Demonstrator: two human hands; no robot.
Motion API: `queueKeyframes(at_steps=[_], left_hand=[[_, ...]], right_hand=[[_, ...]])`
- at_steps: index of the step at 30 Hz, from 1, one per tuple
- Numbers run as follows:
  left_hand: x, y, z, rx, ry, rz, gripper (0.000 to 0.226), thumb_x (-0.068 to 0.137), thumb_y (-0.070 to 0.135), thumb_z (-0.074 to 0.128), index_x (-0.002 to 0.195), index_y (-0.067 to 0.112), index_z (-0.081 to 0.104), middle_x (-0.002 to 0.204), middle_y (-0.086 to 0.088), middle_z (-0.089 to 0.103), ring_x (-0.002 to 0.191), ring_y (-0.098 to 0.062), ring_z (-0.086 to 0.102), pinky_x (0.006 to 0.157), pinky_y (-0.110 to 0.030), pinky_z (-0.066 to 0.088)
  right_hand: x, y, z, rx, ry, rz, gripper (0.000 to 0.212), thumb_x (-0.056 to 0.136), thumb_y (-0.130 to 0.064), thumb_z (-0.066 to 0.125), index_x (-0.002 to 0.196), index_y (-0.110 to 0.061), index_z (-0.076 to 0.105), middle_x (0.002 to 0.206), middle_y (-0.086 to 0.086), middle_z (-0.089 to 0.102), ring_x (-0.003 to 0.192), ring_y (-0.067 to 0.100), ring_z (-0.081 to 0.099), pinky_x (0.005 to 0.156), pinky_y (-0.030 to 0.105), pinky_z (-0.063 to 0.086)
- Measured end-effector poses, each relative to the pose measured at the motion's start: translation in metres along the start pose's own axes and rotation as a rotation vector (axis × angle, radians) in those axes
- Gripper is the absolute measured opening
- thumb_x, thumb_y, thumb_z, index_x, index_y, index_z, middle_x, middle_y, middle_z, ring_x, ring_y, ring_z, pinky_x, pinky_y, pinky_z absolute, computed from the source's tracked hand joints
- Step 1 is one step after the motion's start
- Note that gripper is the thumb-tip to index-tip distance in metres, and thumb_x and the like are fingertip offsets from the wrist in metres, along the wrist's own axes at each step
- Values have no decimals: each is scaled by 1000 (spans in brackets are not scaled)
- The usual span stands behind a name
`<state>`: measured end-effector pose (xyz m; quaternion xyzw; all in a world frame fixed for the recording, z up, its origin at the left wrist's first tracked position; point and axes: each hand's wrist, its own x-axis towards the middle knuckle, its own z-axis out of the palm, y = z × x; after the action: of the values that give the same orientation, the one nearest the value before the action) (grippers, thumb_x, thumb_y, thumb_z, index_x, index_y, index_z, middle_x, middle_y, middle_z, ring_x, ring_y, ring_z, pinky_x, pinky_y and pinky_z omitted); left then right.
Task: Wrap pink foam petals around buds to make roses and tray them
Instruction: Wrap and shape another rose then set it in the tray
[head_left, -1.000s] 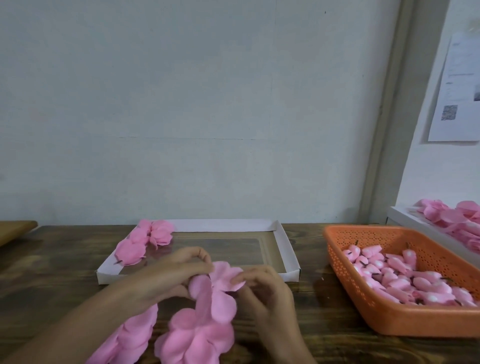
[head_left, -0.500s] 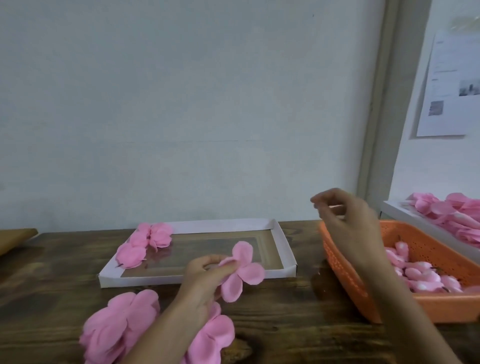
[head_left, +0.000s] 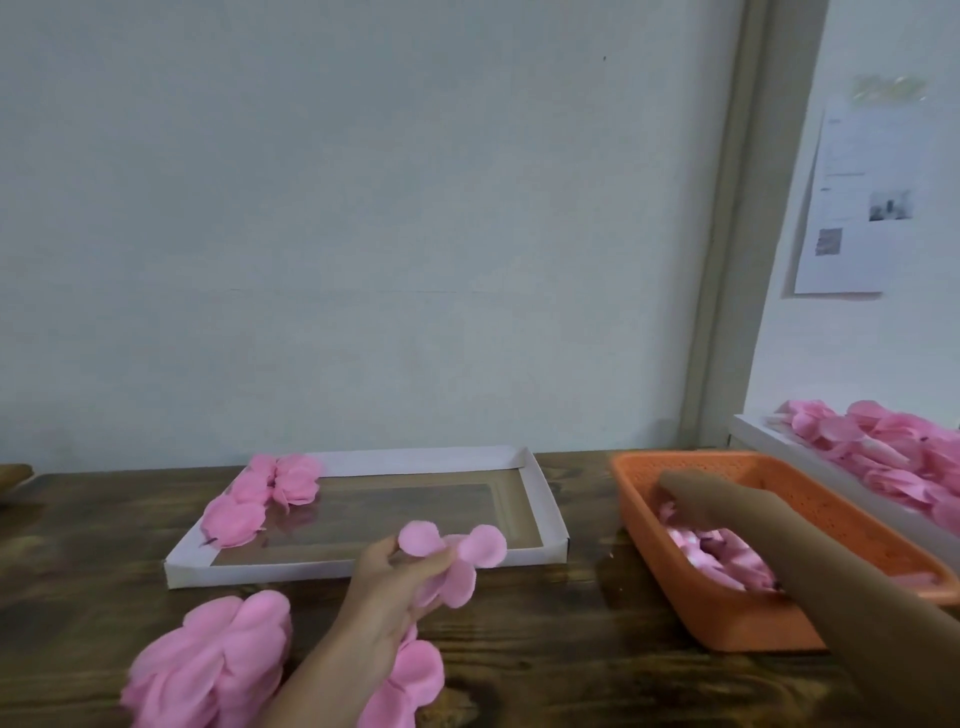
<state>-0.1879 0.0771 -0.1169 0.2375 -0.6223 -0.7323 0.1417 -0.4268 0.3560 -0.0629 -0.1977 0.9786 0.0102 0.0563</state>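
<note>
My left hand (head_left: 400, 577) pinches a flat pink foam petal piece (head_left: 460, 558) above the table, just in front of the white tray (head_left: 543, 501). Finished pink roses (head_left: 275, 483) lie in the tray's far left corner. My right hand (head_left: 701, 499) reaches down into the orange basket (head_left: 675, 460) among the pink buds (head_left: 727, 561). It is blurred, and its fingertips are hidden among the buds. Loose petal pieces are stacked in a pile (head_left: 213, 670) at the near left, and more petal pieces (head_left: 410, 680) lie under my left wrist.
A white box (head_left: 748, 431) holding more pink petals stands at the far right, behind the basket. A sheet of paper (head_left: 857, 208) hangs on the right wall. The dark wooden table (head_left: 545, 649) meets a plain wall at the back.
My right hand let go of the petal piece, swung right and dropped into the orange basket. My left hand kept the petal piece and stayed in front of the tray.
</note>
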Motion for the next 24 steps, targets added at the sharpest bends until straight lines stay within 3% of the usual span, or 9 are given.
queueKeyframes(at_steps=[3, 6, 8, 11, 13, 16, 19, 21, 24], left_hand=[[2, -2, 1, -20, 2, 2, 29, 80, 8, 89, 105, 14, 77, 111, -11, 77, 109, -35, 71, 104, -62, 52], [3, -4, 0, -39, -14, 28, 22, 80, 13, 89, 100, 14, 81, 103, -11, 80, 106, -35, 73, 103, -61, 53], [2, -3, 0, -34, -36, 29, 23, 80, 19, 89, 101, 13, 82, 104, -12, 80, 108, -35, 72, 104, -60, 53], [2, -3, -1, -23, -25, 25, 33, 82, 28, 88, 108, 10, 78, 110, -16, 76, 109, -38, 70, 103, -60, 53], [5, -4, -3, -25, -15, 50, 25, 82, 24, 88, 99, 8, 79, 108, -19, 75, 108, -41, 70, 103, -62, 53], [9, -7, -6, -28, 25, 54, 25, 79, 19, 90, 97, 6, 77, 107, -19, 75, 105, -41, 70, 96, -60, 58], [9, -8, -4, -48, 39, 74, 38, 77, 18, 91, 109, 13, 72, 111, -13, 74, 93, -31, 69, 67, -40, 60], [8, -8, -3, -89, 53, 85, 45, 76, 17, 92, 116, 19, 70, 113, -8, 73, 99, -29, 70, 71, -40, 59], [9, -9, -2, -75, 50, 88, 42, 80, 21, 89, 118, 18, 71, 110, -9, 76, 98, -29, 70, 76, -44, 60]], right_hand=[[-4, -1, -7, -163, 4, 20, 21, 101, -20, 61, 120, -18, 71, 121, 3, 70, 94, 18, 55, 87, 28, 43], [-4, -1, -10, -162, -21, 21, 27, 100, -13, 65, 126, -11, 68, 115, 1, 66, 89, 14, 59, 76, 15, 44], [-6, -4, -14, -129, -57, 46, 31, 100, -15, 67, 130, -6, 65, 120, 4, 68, 100, 18, 68, 71, 15, 46], [-11, -1, -26, -197, -57, 85, 34, 97, -20, 71, 130, -11, 67, 127, 6, 71, 118, 24, 68, 92, 28, 54], [-7, 6, -35, -196, 131, 109, 32, 98, -19, 66, 129, -13, 65, 128, 8, 69, 120, 26, 65, 100, 34, 53], [-9, 5, -56, -49, 414, 130, 27, 100, -22, 61, 124, -12, 68, 120, 12, 72, 111, 33, 67, 94, 41, 56], [-25, -15, -73, 170, 616, 75, 25, 101, -23, 64, 118, -8, 73, 109, 11, 77, 102, 34, 70, 85, 39, 54], [-44, -40, -75, 514, 763, -89, 17, 97, -19, 72, 112, -13, 74, 99, 0, 76, 85, 24, 71, 72, 32, 52], [-81, -91, -59, 1104, 661, -428, 14, 92, -18, 79, 103, -25, 75, 94, -6, 78, 78, 8, 75, 71, 17, 59]])
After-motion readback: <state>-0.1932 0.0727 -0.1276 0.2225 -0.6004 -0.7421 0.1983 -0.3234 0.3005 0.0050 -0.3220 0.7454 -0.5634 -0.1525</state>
